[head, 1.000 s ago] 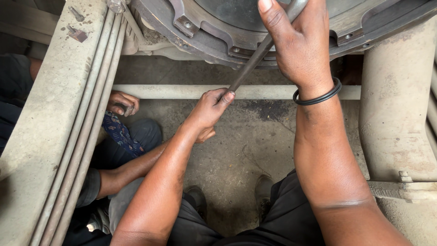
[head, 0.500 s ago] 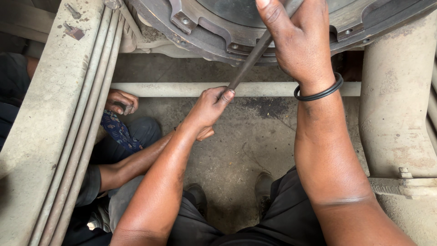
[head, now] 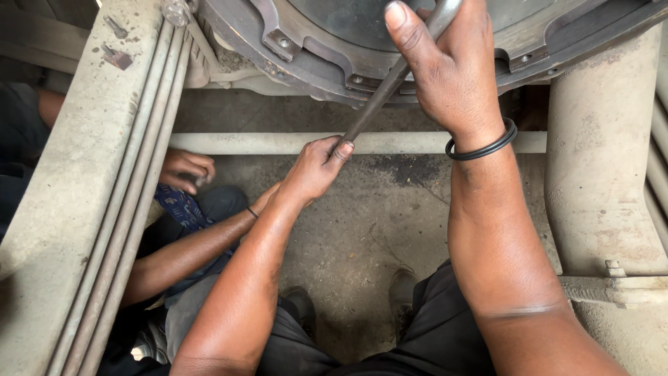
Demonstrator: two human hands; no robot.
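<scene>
A long dark metal bar (head: 381, 99) runs diagonally from the top right down to the middle. My left hand (head: 316, 167) grips its lower end, just in front of a pale horizontal pipe (head: 243, 143). My right hand (head: 452, 66), with a black ring band on its wrist, is closed around the bar's upper part, against a large round grey metal housing (head: 313, 56) with bolts and ribs. The bar's top end is hidden behind my right hand.
A dusty leaf spring and frame rail (head: 104, 181) slant down the left side. A thick cylindrical tube (head: 598, 167) stands at the right. Another person's hand (head: 184, 170) and forearm (head: 188, 254) reach in low left. Stained concrete floor (head: 390, 223) and my shoes (head: 403, 292) lie below.
Both hands and the bar have stayed almost in place; the view shifted only slightly. The other person's hand at left also stays put.
</scene>
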